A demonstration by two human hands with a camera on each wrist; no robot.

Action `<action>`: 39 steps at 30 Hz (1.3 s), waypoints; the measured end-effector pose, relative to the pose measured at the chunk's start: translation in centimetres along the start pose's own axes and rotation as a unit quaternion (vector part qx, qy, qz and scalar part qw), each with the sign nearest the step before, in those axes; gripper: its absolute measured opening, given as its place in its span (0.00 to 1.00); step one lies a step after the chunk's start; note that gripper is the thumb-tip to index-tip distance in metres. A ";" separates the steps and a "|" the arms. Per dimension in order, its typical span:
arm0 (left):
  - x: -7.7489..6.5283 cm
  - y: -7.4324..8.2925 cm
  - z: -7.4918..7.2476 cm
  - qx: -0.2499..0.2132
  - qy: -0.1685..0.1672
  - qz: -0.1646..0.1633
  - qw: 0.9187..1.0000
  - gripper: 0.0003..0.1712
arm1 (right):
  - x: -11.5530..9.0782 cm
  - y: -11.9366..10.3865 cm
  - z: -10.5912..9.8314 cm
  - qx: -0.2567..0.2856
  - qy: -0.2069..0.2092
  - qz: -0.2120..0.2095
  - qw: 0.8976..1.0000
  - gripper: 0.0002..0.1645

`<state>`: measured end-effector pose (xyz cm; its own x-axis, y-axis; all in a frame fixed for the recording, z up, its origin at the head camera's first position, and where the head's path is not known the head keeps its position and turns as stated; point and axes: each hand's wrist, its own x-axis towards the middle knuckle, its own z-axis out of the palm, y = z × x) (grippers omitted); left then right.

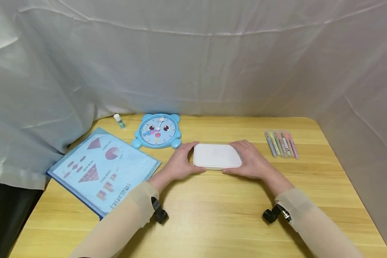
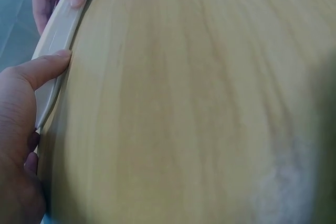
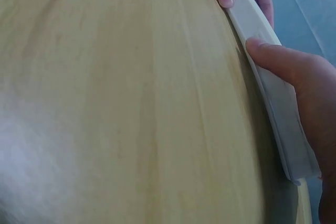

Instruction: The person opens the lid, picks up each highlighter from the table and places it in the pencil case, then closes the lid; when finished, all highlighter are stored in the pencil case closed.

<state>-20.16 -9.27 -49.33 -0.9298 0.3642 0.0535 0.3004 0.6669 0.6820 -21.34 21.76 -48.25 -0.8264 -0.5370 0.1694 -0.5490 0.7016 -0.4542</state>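
Note:
A flat white box with rounded corners [image 1: 216, 156] lies on the wooden table, between both hands. My left hand [image 1: 182, 162] grips its left end, with the thumb [image 2: 50, 66] along the near side and the fingers toward the far left corner. At the other end, my right hand [image 1: 249, 159] holds it the same way; that thumb [image 3: 273, 59] presses the near side. Both wrist views show the pale side wall of the box [image 3: 283, 124] close to the tabletop. What the box contains is hidden.
Left of the hands lies a blue document folder [image 1: 116, 161] with printed charts. Behind it are a glue stick [image 1: 119, 121] and a blue toy clock [image 1: 158, 131]. A pack of coloured pens [image 1: 281, 144] lies at the right. Grey curtain [image 1: 206, 71] encloses the table's back.

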 end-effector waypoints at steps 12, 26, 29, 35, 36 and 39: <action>0.3 0.0 -0.1 0.003 0.000 0.010 1.000 0.63 | 0.6 -0.4 -1.3 0.012 -0.031 0.034 0.999 0.59; -0.2 -0.3 0.0 -0.015 0.003 -0.020 1.000 0.67 | 0.8 -1.0 -2.3 0.039 -0.042 0.061 0.997 0.55; -0.3 -0.3 0.0 -0.015 0.001 -0.027 1.000 0.68 | 0.8 -1.2 -2.5 0.049 -0.034 0.084 0.995 0.58; -0.3 -0.1 -0.1 -0.011 -0.003 -0.027 1.000 0.69 | 0.8 -0.9 -3.2 0.068 -0.009 0.102 0.992 0.55; -0.3 -0.1 0.0 -0.011 -0.003 -0.027 1.000 0.69 | 0.8 -0.8 -3.3 0.074 -0.005 0.102 0.992 0.53; -0.2 -0.1 0.0 -0.009 -0.004 -0.025 1.000 0.70 | 0.8 -0.4 -3.6 0.098 0.008 0.105 0.990 0.50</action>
<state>-19.98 -9.43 -49.38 -0.9420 0.3352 0.0130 0.2490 0.6724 0.6970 -22.23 22.79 -44.77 -0.9221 -0.3813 0.0662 -0.3321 0.6919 -0.6410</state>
